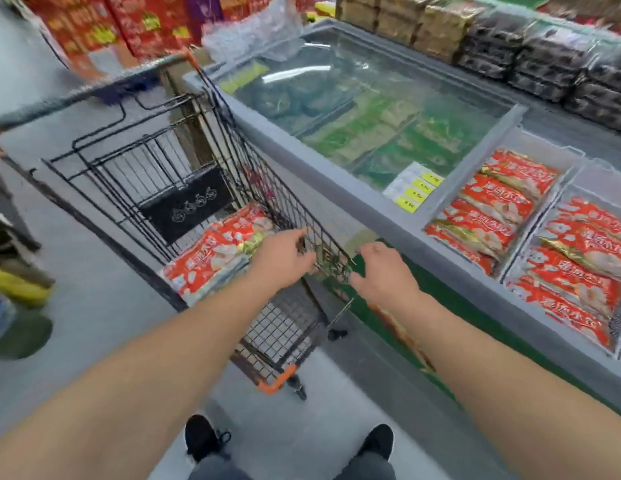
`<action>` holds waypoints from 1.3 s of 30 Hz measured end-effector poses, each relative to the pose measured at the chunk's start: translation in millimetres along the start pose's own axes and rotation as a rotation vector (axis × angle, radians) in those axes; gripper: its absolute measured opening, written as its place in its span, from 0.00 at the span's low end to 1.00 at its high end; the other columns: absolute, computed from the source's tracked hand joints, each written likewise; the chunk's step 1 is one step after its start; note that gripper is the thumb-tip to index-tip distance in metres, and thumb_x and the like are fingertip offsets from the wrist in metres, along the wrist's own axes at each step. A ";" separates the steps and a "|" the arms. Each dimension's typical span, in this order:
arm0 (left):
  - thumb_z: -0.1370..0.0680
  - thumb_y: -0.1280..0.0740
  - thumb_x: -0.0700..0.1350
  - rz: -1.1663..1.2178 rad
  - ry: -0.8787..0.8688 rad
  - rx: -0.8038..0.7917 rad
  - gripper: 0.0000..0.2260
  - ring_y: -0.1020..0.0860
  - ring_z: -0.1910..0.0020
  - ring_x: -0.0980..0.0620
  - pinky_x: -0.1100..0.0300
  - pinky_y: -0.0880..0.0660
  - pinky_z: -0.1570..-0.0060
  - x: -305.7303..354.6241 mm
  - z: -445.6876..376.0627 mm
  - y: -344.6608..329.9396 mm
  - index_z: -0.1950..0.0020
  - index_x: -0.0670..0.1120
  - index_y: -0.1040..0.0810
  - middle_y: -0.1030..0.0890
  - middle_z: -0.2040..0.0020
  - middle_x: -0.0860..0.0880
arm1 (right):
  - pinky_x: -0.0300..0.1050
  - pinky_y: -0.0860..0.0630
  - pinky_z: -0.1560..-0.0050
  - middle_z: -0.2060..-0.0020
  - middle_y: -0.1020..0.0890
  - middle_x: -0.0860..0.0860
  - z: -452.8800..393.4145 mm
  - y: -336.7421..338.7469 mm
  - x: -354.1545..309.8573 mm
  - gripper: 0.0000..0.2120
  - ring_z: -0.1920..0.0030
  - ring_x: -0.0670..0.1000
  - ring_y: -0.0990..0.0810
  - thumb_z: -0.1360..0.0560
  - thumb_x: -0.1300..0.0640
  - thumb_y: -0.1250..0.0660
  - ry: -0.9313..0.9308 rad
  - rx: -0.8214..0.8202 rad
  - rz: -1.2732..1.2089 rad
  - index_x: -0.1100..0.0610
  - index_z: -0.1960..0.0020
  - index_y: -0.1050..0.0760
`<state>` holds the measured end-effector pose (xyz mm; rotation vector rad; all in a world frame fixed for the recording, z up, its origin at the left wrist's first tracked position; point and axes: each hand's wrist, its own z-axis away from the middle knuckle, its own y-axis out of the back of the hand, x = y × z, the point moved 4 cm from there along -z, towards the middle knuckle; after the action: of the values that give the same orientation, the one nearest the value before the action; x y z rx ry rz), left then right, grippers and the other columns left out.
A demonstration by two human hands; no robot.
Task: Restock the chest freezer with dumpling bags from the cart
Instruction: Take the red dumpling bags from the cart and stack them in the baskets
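On a grey shop floor [94,306], a black wire cart [156,174] holding red dumpling bags [212,258] stands beside the grey chest freezer [302,157]. More red bags [489,216] fill its open right compartments. Left hand [285,258] and right hand [382,268] seemingly grip the cart's near rim, fingers curled.

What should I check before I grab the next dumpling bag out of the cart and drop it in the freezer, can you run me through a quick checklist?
1. Bags left in the cart: ok. Red dumpling bags lie in the cart basket.
2. Hands free: cannot tell. Left hand and right hand are at the cart's near wire edge; the blur hides the fingers, though neither holds a bag.
3. Freezer open at the drop spot: ok. The section with red bags shows no glass over it; the sliding glass lid covers the green packs further along.
4. Room in that section: cannot tell. Bags already lie in overlapping rows.
5. Cart within reach of the freezer: ok, it stands alongside.
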<state>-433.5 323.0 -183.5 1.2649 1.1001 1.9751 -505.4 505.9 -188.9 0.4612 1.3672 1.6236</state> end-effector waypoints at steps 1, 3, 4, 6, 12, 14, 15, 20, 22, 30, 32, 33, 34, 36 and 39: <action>0.21 0.35 0.53 -0.003 0.023 -0.004 0.26 0.26 0.33 0.44 0.55 0.29 0.37 -29.7 3.5 8.4 0.24 0.47 0.33 0.26 0.28 0.45 | 0.53 0.28 0.35 0.33 0.28 0.57 -5.0 -10.3 -24.4 0.26 0.33 0.61 0.31 0.22 0.49 0.37 0.002 -0.006 -0.011 0.59 0.29 0.32; 0.21 0.36 0.53 0.007 0.066 -0.018 0.26 0.24 0.35 0.43 0.53 0.27 0.40 -87.5 13.0 27.2 0.24 0.48 0.32 0.25 0.29 0.45 | 0.53 0.29 0.34 0.32 0.28 0.58 -14.1 -31.7 -71.0 0.27 0.32 0.60 0.31 0.23 0.48 0.37 -0.004 -0.026 -0.030 0.59 0.28 0.32; 0.21 0.36 0.53 0.007 0.084 -0.012 0.26 0.24 0.35 0.42 0.52 0.27 0.39 -117.8 17.2 40.4 0.24 0.49 0.33 0.26 0.29 0.45 | 0.53 0.29 0.32 0.31 0.29 0.57 -19.5 -41.7 -97.9 0.27 0.31 0.59 0.31 0.23 0.47 0.37 -0.007 -0.040 -0.028 0.58 0.27 0.33; 0.21 0.36 0.53 0.004 0.125 -0.005 0.26 0.27 0.32 0.42 0.51 0.28 0.36 -167.9 22.9 65.0 0.24 0.47 0.32 0.27 0.28 0.44 | 0.53 0.30 0.32 0.29 0.30 0.56 -29.5 -57.3 -143.1 0.28 0.30 0.58 0.31 0.22 0.47 0.36 -0.010 -0.073 -0.022 0.58 0.26 0.34; 0.21 0.35 0.54 0.031 0.194 0.008 0.25 0.25 0.35 0.42 0.52 0.27 0.38 -263.9 31.7 121.7 0.26 0.48 0.30 0.22 0.33 0.44 | 0.52 0.30 0.31 0.29 0.30 0.56 -59.5 -87.5 -238.7 0.28 0.31 0.58 0.30 0.21 0.48 0.36 -0.002 -0.122 -0.070 0.57 0.25 0.35; 0.21 0.35 0.55 0.061 0.224 0.012 0.26 0.25 0.34 0.43 0.52 0.27 0.38 -287.4 29.1 131.4 0.25 0.48 0.31 0.23 0.32 0.45 | 0.53 0.29 0.32 0.31 0.28 0.56 -70.9 -94.6 -260.6 0.27 0.32 0.58 0.29 0.22 0.48 0.36 -0.001 -0.131 -0.065 0.57 0.27 0.33; 0.21 0.35 0.55 0.067 0.234 0.009 0.26 0.25 0.34 0.44 0.53 0.27 0.38 -294.2 27.6 134.1 0.25 0.48 0.31 0.23 0.32 0.45 | 0.53 0.29 0.33 0.32 0.28 0.56 -75.6 -97.2 -267.0 0.26 0.33 0.58 0.29 0.22 0.48 0.36 0.002 -0.136 -0.054 0.57 0.27 0.32; 0.21 0.35 0.55 0.104 0.254 -0.022 0.26 0.24 0.35 0.45 0.53 0.26 0.39 -320.9 10.7 137.3 0.25 0.48 0.32 0.23 0.32 0.46 | 0.53 0.31 0.32 0.31 0.29 0.57 -105.0 -112.3 -284.7 0.26 0.33 0.58 0.29 0.22 0.50 0.36 -0.018 -0.190 -0.068 0.58 0.27 0.33; 0.21 0.35 0.55 0.108 0.270 -0.037 0.27 0.25 0.33 0.45 0.54 0.27 0.39 -332.7 -1.7 136.0 0.24 0.48 0.33 0.24 0.30 0.45 | 0.53 0.29 0.32 0.32 0.28 0.57 -123.0 -121.6 -287.9 0.26 0.34 0.58 0.27 0.23 0.50 0.36 -0.022 -0.212 -0.079 0.58 0.27 0.32; 0.21 0.36 0.55 0.112 0.354 -0.186 0.27 0.25 0.34 0.44 0.53 0.26 0.37 -366.5 -82.1 106.3 0.23 0.47 0.34 0.24 0.30 0.44 | 0.54 0.26 0.36 0.33 0.27 0.57 -215.5 -155.6 -282.3 0.26 0.37 0.59 0.25 0.24 0.48 0.35 -0.050 -0.339 -0.113 0.57 0.29 0.31; 0.21 0.37 0.54 0.089 0.372 -0.234 0.27 0.25 0.34 0.43 0.54 0.27 0.38 -373.1 -106.3 95.0 0.23 0.46 0.34 0.24 0.30 0.43 | 0.54 0.26 0.36 0.32 0.28 0.58 -241.1 -168.0 -275.1 0.26 0.36 0.59 0.26 0.23 0.49 0.35 -0.053 -0.393 -0.107 0.58 0.28 0.32; 0.20 0.37 0.54 0.078 0.382 -0.252 0.27 0.25 0.35 0.43 0.55 0.27 0.40 -377.8 -116.4 88.5 0.24 0.46 0.34 0.24 0.31 0.43 | 0.54 0.27 0.35 0.32 0.29 0.59 -251.3 -174.3 -271.8 0.26 0.35 0.59 0.26 0.23 0.50 0.35 -0.054 -0.420 -0.105 0.59 0.28 0.32; 0.21 0.37 0.54 0.076 0.392 -0.273 0.27 0.24 0.36 0.43 0.55 0.27 0.42 -382.4 -126.4 81.5 0.24 0.46 0.33 0.23 0.33 0.43 | 0.54 0.27 0.35 0.32 0.29 0.59 -261.2 -180.0 -268.5 0.26 0.35 0.59 0.27 0.23 0.50 0.35 -0.058 -0.440 -0.106 0.59 0.28 0.32; 0.21 0.37 0.55 0.084 0.417 -0.307 0.26 0.23 0.39 0.44 0.57 0.28 0.48 -392.6 -146.3 65.0 0.25 0.46 0.32 0.22 0.35 0.43 | 0.53 0.27 0.34 0.31 0.29 0.59 -281.9 -193.4 -260.3 0.27 0.34 0.59 0.27 0.23 0.51 0.35 -0.067 -0.476 -0.109 0.59 0.27 0.33; 0.20 0.36 0.52 0.094 0.457 -0.354 0.26 0.25 0.35 0.43 0.58 0.29 0.45 -404.1 -167.1 42.4 0.24 0.45 0.34 0.24 0.32 0.42 | 0.51 0.29 0.33 0.29 0.31 0.59 -304.2 -211.2 -253.9 0.27 0.31 0.59 0.28 0.22 0.51 0.35 -0.070 -0.531 -0.102 0.59 0.26 0.34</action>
<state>-420.6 -72.9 -373.5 0.7101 0.8381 2.4721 -527.2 113.9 -406.8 0.1268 0.8426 1.7824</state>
